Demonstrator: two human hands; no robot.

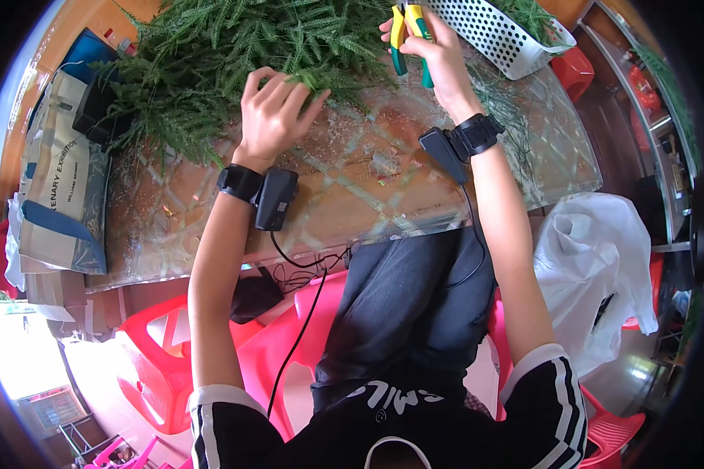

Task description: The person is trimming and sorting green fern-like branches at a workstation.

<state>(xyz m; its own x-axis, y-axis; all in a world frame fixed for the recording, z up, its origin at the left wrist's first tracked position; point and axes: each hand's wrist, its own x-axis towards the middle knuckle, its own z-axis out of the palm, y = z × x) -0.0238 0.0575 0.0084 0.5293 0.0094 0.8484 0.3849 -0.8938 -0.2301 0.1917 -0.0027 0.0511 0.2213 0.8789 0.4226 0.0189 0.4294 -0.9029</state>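
My left hand (280,111) is over the near edge of a large heap of green fern-like artificial foliage (250,47). Its fingers curl around a brighter green sprig (311,80), most of which they hide. Farther right, my right hand (444,64) grips a pair of pliers (416,27) with yellow and green handles. The handles stand apart, and the jaws point away from me, partly cut off by the upper edge of the picture.
A white perforated basket (497,35) with greenery stands at the far right. Thin green stems (516,125) lie near it. A paper bag (62,164) and a black object (98,109) are at the left. A white plastic bag (594,266) hangs right of my legs. Wrist-device cables (301,336) trail down.
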